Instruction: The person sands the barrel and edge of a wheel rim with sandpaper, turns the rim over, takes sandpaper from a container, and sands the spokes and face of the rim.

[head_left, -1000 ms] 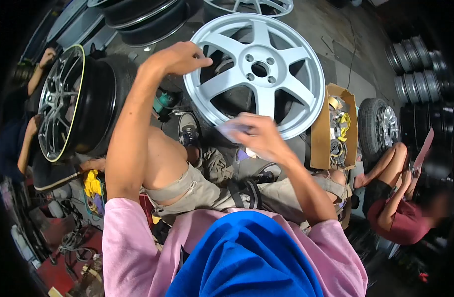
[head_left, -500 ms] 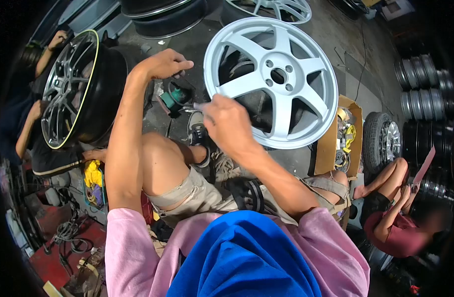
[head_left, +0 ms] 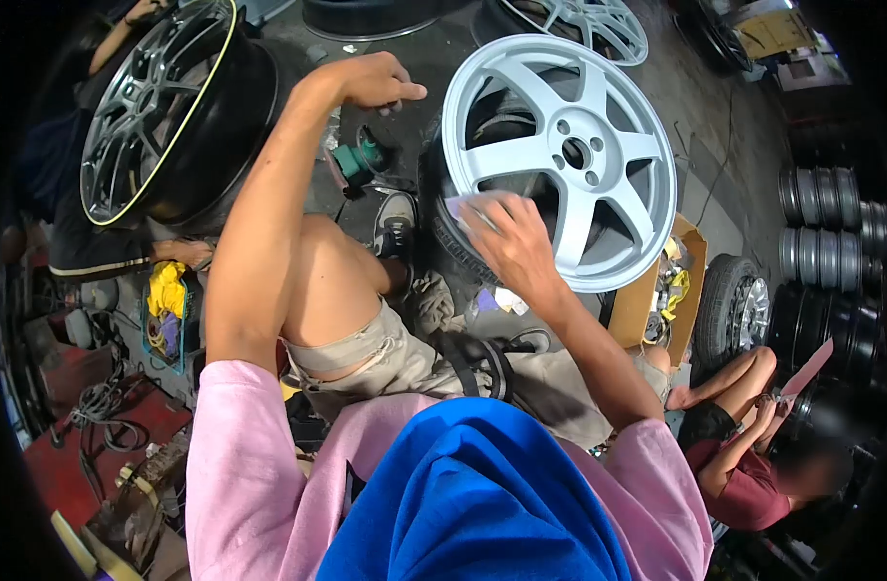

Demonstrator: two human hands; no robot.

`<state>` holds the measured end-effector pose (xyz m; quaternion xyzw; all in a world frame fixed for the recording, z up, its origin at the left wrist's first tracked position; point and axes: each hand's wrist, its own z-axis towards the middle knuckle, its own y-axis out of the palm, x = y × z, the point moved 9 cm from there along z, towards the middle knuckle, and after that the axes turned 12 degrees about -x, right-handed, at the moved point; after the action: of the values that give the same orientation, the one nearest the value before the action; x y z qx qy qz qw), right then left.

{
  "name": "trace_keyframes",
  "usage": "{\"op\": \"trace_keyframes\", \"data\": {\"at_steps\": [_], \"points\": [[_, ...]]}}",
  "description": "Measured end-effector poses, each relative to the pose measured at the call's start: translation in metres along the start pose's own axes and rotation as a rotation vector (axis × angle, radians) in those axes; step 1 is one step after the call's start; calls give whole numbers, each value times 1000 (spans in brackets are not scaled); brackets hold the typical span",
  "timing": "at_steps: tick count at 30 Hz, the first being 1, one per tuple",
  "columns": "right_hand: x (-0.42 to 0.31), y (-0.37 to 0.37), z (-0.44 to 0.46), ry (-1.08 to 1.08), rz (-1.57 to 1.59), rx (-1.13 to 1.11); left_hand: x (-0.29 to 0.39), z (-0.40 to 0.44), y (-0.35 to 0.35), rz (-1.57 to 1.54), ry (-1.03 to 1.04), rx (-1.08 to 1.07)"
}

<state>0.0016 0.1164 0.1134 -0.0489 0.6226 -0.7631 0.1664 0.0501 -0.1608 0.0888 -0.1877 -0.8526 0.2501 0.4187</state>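
A pale grey six-spoke wheel rim (head_left: 598, 203) lies face up in front of me, on what looks like a black tyre (head_left: 460, 254). My right hand (head_left: 509, 237) is at the rim's near left edge, fingers closed on a small pale sheet that looks like sandpaper (head_left: 457, 205). Whether the sheet touches the rim I cannot tell. My left hand (head_left: 375, 82) hangs left of the rim, apart from it, fingers loosely bent with one pointing right and nothing visible in them. Below that hand a green power tool (head_left: 358, 160) lies on the floor.
A cardboard box (head_left: 693, 266) of odds and ends stands right of the rim. Paper scraps (head_left: 499, 300) lie below it. At left, a person is beside another wheel (head_left: 158, 116); at right, a seated person holds a pink sheet (head_left: 808, 370). Wheels are stacked (head_left: 819, 250) behind.
My right hand has moved right along the rim's near edge with the pale sheet. My left hand is higher and further right in view. The view itself has shifted; the rim appears further right.
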Motion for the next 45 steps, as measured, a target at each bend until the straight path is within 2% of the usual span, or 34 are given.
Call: {"op": "trace_keyframes", "data": {"at_steps": [2, 5, 9, 12, 16, 17, 19, 22, 23, 24, 26, 29, 32, 34, 36, 38, 45], "points": [[-1, 0, 9, -34, -1, -58, 5, 1, 2, -8, -9, 4], [-5, 0, -28, -231, -43, -282, 1, 0, 4, 3, -40, -13], [-1, 4, -54, -299, -99, -451, -17, 5, -4, -7, -72, 12], [8, 7, 16, -296, 34, -205, -16, 13, -9, 51, -93, 35], [65, 20, 127, 75, -36, 95, -25, 16, -5, 36, -172, 40], [73, 26, 141, 83, -36, 110, -26, 15, -4, 19, -160, 57], [101, 28, 146, 240, 88, 252, -37, 18, -2, 31, -139, 24], [61, 32, 102, 165, 68, 219, -38, 21, -2, 6, -68, 20], [40, 25, 77, 217, 175, 110, -41, 23, -1, -40, -60, 40], [17, 6, 43, 198, 260, 231, -42, 27, 1, -90, -52, 58], [-5, 7, -15, 293, 378, 95, -34, 32, 5, -107, -14, 96], [-16, -19, -95, 427, 293, 150, -35, 50, 17, -162, -18, 143], [15, -29, -172, 640, 257, 151, -32, 59, 25, -257, -63, 165], [52, -46, -210, 784, 56, 203, -38, 71, 29, -279, -100, 173], [101, -54, -244, 959, 25, 303, -38, 83, 32, -286, -113, 179], [140, -67, -254, 1028, -24, 319, -32, 92, 29, -120, -132, 228], [284, -63, -217, 1061, -248, 256, -18, 122, 25, -149, -106, 402]]}}
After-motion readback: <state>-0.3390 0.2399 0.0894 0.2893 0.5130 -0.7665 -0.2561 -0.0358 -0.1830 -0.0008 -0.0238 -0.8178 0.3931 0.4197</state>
